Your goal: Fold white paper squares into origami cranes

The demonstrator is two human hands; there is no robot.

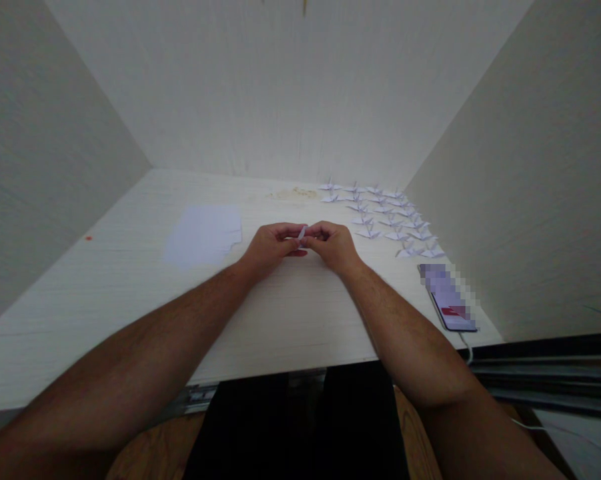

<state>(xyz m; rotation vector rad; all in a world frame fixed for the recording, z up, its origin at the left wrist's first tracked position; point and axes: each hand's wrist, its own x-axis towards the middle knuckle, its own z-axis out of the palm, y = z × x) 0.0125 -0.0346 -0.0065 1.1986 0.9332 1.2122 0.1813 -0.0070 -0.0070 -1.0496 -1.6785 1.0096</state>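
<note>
A small piece of folded white paper is held up just above the middle of the table. My left hand pinches it from the left, fingers curled and thumb pressed in. From the other side my right hand grips the same paper between thumb and fingers. Both sets of fingertips meet around it and hide much of its shape. Several finished white paper cranes stand in rows beyond my right hand. A pile of white paper sheets lies to the left of my left hand.
A phone with a white cable lies near the table's right edge. Pale walls enclose the white table at the back and both sides. A brownish stain marks the tabletop near the back wall.
</note>
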